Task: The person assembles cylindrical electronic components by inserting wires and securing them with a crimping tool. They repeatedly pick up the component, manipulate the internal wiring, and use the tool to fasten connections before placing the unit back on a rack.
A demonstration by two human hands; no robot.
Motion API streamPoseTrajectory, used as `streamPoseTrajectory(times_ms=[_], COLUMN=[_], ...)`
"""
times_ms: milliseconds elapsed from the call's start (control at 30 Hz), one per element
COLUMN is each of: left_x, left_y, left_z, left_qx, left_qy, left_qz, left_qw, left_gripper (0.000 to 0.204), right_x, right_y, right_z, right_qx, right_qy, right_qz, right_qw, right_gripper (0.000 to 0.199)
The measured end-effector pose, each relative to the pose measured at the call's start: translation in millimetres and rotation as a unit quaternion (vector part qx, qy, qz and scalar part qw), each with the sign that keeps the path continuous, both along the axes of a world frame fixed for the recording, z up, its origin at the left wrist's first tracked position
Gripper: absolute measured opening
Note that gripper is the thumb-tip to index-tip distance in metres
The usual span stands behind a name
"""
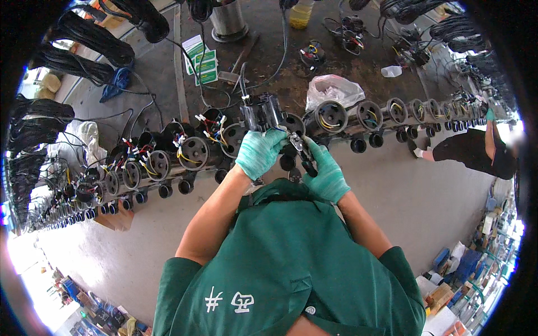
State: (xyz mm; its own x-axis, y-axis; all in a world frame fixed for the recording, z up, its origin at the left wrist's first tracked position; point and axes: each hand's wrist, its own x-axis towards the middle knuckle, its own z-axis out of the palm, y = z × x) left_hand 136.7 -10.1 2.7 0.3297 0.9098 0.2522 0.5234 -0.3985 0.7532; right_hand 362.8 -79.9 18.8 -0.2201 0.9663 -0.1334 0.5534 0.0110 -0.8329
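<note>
My left hand [260, 152], in a pale green knit glove, is closed with its fingertips pinched on thin wires [278, 129] at the near end of a glossy black cylindrical housing [262, 111]. A black cable [243, 78] runs up from that housing. In my gloved right hand [327, 172] are metal hand pliers [301, 149] with dark handles, their jaws up against my left fingertips. Exactly what the jaws touch is too small to tell. Just right of the housing, a round black pump body [292, 124] is partly hidden behind the tool.
Rows of round black bodies with coloured wires [194, 153] line the bench edge on both sides. On the dark bench [274, 50] lie a clear plastic bag [334, 89], green-and-white cards [203, 61] and a metal cylinder [228, 21]. Coiled cables [92, 36] hang left; another person [476, 151] stands far right.
</note>
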Motion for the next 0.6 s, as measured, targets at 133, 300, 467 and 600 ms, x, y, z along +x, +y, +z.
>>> streamPoseTrajectory(times_ms=[133,300,467,600], left_x=[-2,-4,-5,-7], left_y=[1,2,2,3], left_z=[-6,-1,0,-3], left_qx=[0.012,0.017,0.037,0.062], left_qy=[0.023,0.029,0.032,0.041], left_qz=[-0.013,-0.018,-0.036,-0.046], left_qw=[1.000,0.999,0.998,0.996], left_gripper=[0.018,0.019,0.019,0.019], right_x=[-7,-4,1,3], right_y=[-4,1,6,9], right_z=[-5,4,31,33], right_qx=[0.014,0.002,0.001,0.036], right_qy=[0.004,-0.046,-0.101,-0.154], right_qz=[-0.021,-0.001,0.031,0.051], right_qw=[1.000,0.999,0.994,0.986], right_gripper=[0.086,0.085,0.087,0.088])
